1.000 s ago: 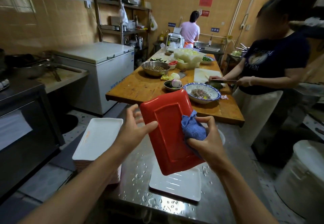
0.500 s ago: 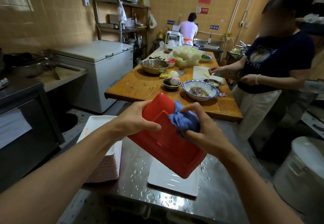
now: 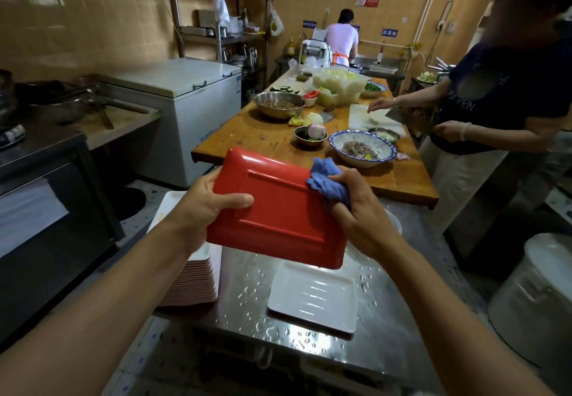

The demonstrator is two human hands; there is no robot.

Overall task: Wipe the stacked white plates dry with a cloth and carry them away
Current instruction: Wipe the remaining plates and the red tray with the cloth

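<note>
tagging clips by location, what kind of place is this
Most likely a restaurant or canteen kitchen: a steel counter, a tall plate stack, a chest freezer, and a prep table with food bowls.

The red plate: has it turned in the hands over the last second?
Yes. The red plate has swung from standing on end to lying crosswise above the white plate on the steel table.
</note>
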